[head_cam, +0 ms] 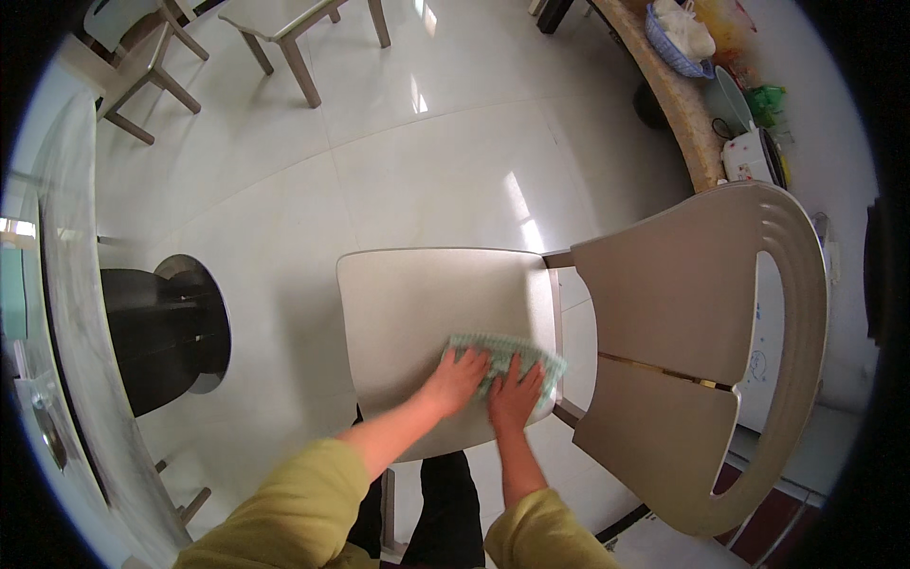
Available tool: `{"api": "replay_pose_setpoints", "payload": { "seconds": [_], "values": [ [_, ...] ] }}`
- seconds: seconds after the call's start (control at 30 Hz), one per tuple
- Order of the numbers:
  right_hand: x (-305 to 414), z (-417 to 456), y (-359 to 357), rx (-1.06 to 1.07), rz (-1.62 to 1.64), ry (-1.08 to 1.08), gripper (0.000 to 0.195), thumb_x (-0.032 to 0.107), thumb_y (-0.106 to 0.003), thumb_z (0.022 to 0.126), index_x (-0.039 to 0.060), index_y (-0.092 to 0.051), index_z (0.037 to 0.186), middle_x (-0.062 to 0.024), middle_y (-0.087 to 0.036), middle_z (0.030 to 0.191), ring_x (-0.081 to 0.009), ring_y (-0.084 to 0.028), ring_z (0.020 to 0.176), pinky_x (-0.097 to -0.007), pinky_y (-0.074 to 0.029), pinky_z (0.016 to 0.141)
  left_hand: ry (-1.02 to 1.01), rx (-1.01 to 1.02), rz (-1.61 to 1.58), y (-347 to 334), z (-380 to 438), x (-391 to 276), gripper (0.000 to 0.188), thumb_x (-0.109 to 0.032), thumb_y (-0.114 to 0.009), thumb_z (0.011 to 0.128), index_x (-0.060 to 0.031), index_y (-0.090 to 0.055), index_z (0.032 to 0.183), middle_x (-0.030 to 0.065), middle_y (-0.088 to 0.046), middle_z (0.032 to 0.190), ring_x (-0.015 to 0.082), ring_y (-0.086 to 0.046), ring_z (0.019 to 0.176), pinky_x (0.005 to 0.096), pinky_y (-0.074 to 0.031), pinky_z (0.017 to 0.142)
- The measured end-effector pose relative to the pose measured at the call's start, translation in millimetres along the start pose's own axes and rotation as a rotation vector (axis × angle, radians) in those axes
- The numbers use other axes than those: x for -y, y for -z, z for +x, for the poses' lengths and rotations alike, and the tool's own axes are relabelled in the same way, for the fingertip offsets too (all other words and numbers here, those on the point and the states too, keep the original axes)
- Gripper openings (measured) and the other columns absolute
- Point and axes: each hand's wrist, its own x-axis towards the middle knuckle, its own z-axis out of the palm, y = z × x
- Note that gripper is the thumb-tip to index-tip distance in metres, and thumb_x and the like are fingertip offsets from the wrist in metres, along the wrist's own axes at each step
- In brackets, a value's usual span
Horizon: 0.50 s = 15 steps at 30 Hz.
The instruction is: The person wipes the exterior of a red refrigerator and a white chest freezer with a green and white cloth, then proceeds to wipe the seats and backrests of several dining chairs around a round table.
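Note:
A green-and-white checked cloth (508, 348) lies spread on the beige seat (419, 299) of a chair, towards the backrest side. My left hand (455, 380) holds the cloth's left part down against the seat, its fingertips on the fabric. Beside it, my right hand (515, 398) presses on the cloth's right part with fingers spread. Both hands and the cloth are slightly blurred. The chair's backrest (675, 299) rises to the right, with a long slot near its top and a split across its panel.
To the left runs a marble-look table edge (92, 284), with a black pedestal base (163, 327) beneath. More chairs (284, 35) stand at the far left. A counter (675, 107) at the upper right bears a blue basket (675, 50), a bowl (729, 99) and a rice cooker (750, 156).

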Motion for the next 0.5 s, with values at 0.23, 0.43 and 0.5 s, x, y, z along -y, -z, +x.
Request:
{"api": "replay_pose_setpoints", "payload": {
  "seconds": [0.23,0.43,0.5],
  "values": [
    [13,-120,1,0.321,0.02,0.284,0.064,0.031,-0.063,0.077,0.0203,-0.038,0.135,-0.0306,-0.022,0.138,-0.0513,-0.023,0.126,-0.0667,-0.028,0.091,0.005,-0.149,-0.191,-45,-133,-23,0.045,-0.017,-0.054,0.075,-0.0084,-0.054,0.119,0.0051,-0.048,0.126,0.0212,-0.046,0.107,0.0397,-0.036,0.085],
    [77,-2,3,0.089,-0.021,0.443,0.058,0.039,-0.059,0.081,0.0275,-0.039,0.134,-0.0183,-0.029,0.141,-0.0404,-0.026,0.129,-0.0665,-0.021,0.097,0.356,-0.351,-0.219,-23,-92,50,0.042,-0.018,-0.059,0.078,-0.0105,-0.055,0.119,0.0117,-0.044,0.132,0.0324,-0.039,0.12,0.0482,-0.028,0.1],
    [106,44,2,0.037,0.006,0.474,0.056,0.038,-0.057,0.083,0.0272,-0.039,0.134,-0.0175,-0.026,0.143,-0.0393,-0.023,0.131,-0.0662,-0.019,0.098,0.453,-0.381,-0.278,-16,-66,82,0.045,-0.02,-0.056,0.082,-0.0099,-0.049,0.126,0.0147,-0.034,0.139,0.0367,-0.027,0.13,0.0513,-0.019,0.107]
  ]
}}
